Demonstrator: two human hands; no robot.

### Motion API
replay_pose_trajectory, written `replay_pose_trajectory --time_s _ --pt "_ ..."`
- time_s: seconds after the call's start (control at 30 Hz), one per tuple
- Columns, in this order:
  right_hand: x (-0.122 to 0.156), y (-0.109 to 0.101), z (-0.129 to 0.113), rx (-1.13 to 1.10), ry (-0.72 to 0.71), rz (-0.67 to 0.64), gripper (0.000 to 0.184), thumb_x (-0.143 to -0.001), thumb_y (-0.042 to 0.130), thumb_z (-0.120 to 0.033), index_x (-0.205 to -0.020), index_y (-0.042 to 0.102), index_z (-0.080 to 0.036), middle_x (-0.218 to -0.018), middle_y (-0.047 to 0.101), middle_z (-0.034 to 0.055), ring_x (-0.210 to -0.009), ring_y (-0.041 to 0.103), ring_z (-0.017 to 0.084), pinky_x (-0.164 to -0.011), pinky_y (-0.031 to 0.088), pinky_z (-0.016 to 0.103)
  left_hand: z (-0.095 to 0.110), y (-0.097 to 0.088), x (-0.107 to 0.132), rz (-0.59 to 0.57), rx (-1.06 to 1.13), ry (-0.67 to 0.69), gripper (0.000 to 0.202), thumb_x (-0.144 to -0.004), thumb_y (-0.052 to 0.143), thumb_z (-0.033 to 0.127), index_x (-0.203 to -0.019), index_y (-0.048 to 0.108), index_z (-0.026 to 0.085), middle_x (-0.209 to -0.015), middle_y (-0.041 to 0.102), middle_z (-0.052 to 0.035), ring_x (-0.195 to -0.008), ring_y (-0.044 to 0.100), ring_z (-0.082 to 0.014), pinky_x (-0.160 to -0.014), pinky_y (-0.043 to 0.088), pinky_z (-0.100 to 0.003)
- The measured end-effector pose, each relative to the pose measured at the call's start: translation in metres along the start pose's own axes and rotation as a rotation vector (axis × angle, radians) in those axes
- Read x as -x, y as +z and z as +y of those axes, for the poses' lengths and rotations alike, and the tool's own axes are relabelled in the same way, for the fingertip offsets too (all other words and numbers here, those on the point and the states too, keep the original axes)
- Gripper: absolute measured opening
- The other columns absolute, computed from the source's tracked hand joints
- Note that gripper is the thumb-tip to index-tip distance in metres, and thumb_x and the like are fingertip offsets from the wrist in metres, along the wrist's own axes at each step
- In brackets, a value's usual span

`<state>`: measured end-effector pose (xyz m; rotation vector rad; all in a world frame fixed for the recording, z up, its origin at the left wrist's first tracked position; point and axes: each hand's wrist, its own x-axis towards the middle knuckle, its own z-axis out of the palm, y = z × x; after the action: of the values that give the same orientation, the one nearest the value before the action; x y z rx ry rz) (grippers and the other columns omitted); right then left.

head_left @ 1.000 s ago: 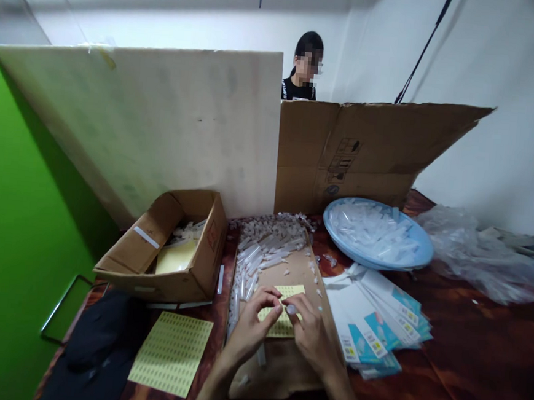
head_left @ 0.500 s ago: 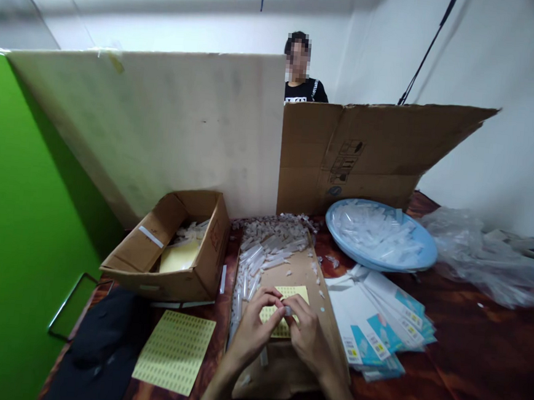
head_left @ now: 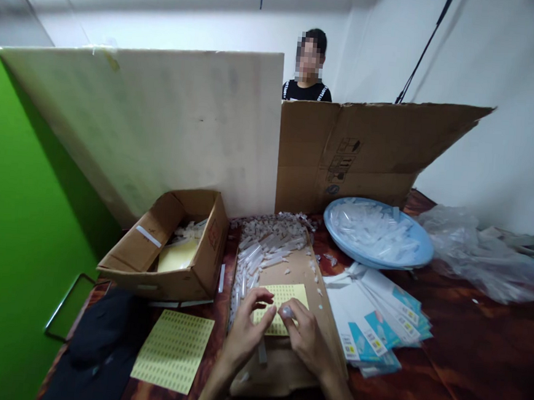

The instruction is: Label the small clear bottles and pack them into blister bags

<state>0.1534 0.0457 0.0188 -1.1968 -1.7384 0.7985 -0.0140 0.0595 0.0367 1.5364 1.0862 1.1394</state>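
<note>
Translucent plastic piece sits over the cardboard sheet, pinched between the thumb and fingers of the right hand, its rounded end showing. The left hand is just beside it, also over the cardboard sheet, thumb and curled fingers apart with a gap between them. Beneath the hands, on the cardboard sheet, lies a yellow sticker sheet printed with rows of dark marks too small to read. A heap of clear tubes covers the cardboard sheet's far and left parts.

Left of the cardboard sheet, on the bench, a second sticker sheet bears similar unreadable rows; the carton behind it has red printing, also illegible. Right of the cardboard sheet, fanned packets show teal panels, barcodes and yellow patches, their small text unclear. Beyond the cardboard sheet, a brown panel carries handling symbols, including paired up arrows and a glass. Past that panel stands a person whose black shirt has white shoulder lettering, too blurred to read.
</note>
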Motion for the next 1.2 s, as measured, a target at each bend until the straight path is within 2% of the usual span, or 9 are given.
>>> replay_pose_trajectory --time_s 0.23,0.37,0.5,0.6,0.67,0.8,0.97,1.1,1.2 --pt "0.010 -0.013 0.002 0.014 0.109 0.010 0.035 -0.098 0.040 -0.034 -0.066 0.034 -0.023 -0.061 0.040 -0.0044 -0.059 0.044 0.014 -0.056 0.026 0.028 -0.015 -0.012 0.013 0.059 -0.008 -0.097 0.018 -0.093 0.060 0.036 -0.100 0.064 0.020 -0.099 0.066 -0.0047 -0.096 0.063 -0.0205 -0.087 0.048 -0.031" --pt "0.019 -0.031 0.030 -0.053 0.143 0.224 0.039 -0.095 0.036 -0.038 -0.060 0.027 -0.025 -0.055 0.030 -0.0055 -0.052 0.036 0.014 -0.052 0.024 0.029 -0.017 -0.009 0.017 0.036 -0.030 -0.076 0.018 -0.094 0.059 0.036 -0.099 0.065 0.020 -0.098 0.066 -0.0047 -0.096 0.063 -0.0209 -0.086 0.048 -0.031" --pt "0.028 -0.079 0.056 0.087 0.219 0.449 0.039 -0.093 0.033 -0.039 -0.058 0.024 -0.026 -0.054 0.029 -0.0051 -0.051 0.035 0.015 -0.052 0.029 0.029 -0.016 -0.009 0.018 0.028 -0.043 -0.062 0.019 -0.094 0.058 0.037 -0.098 0.065 0.020 -0.098 0.066 -0.0051 -0.097 0.063 -0.0218 -0.086 0.048 -0.031" --pt "0.037 -0.113 0.078 0.253 0.285 0.545 0.031 -0.089 0.048 -0.043 -0.064 0.046 -0.024 -0.061 0.047 -0.0009 -0.058 0.046 0.019 -0.057 0.034 0.031 -0.017 -0.009 0.016 0.024 -0.046 -0.072 0.021 -0.094 0.058 0.039 -0.097 0.066 0.020 -0.098 0.067 -0.0055 -0.097 0.063 -0.0223 -0.087 0.048 -0.031" --pt "0.045 -0.123 0.095 0.560 0.342 0.538 0.028 -0.081 0.058 -0.049 -0.085 0.063 -0.021 -0.088 0.063 0.0082 -0.073 0.058 0.025 -0.064 0.042 0.034 -0.018 -0.008 0.015 0.032 -0.041 -0.079 0.022 -0.093 0.058 0.040 -0.097 0.066 0.020 -0.098 0.067 -0.0059 -0.097 0.063 -0.0226 -0.088 0.049 -0.031" --pt "0.061 -0.113 0.115 0.907 0.401 0.350 0.047 -0.082 0.060 -0.052 -0.112 0.067 -0.015 -0.120 0.062 0.0194 -0.094 0.066 0.031 -0.070 0.051 0.038 -0.019 -0.004 0.012 0.029 -0.026 -0.071 0.021 -0.093 0.059 0.039 -0.098 0.066 0.020 -0.098 0.067 -0.0060 -0.096 0.063 -0.0225 -0.086 0.049 -0.031" --pt "0.066 -0.100 0.094 1.097 0.382 0.238 0.030 -0.093 0.052 -0.038 -0.108 0.070 -0.019 -0.114 0.072 0.0142 -0.076 0.072 0.026 -0.061 0.049 0.035 -0.015 0.001 0.011 -0.005 -0.003 -0.038 0.022 -0.093 0.060 0.040 -0.096 0.068 0.020 -0.095 0.067 -0.0054 -0.093 0.064 -0.0215 -0.083 0.050 -0.031" --pt "0.055 -0.092 0.069 1.040 0.240 0.355 0.025 -0.095 0.048 -0.027 -0.099 0.071 -0.020 -0.101 0.076 0.0110 -0.071 0.072 0.026 -0.060 0.049 0.035 -0.015 0.011 0.013 -0.046 0.070 -0.109 0.032 -0.093 0.058 0.048 -0.098 0.071 0.019 -0.099 0.070 -0.0088 -0.096 0.066 -0.0240 -0.088 0.050 -0.035" --pt "0.040 -0.059 0.042 0.824 0.028 0.475 0.025 -0.096 0.048 -0.023 -0.106 0.071 -0.020 -0.104 0.075 0.0126 -0.087 0.073 0.028 -0.073 0.053 0.037 -0.016 0.028 0.015 -0.100 0.236 -0.232 0.052 -0.089 0.057 0.061 -0.120 0.066 0.020 -0.118 0.070 -0.0139 -0.102 0.067 -0.0265 -0.092 0.051 -0.039"
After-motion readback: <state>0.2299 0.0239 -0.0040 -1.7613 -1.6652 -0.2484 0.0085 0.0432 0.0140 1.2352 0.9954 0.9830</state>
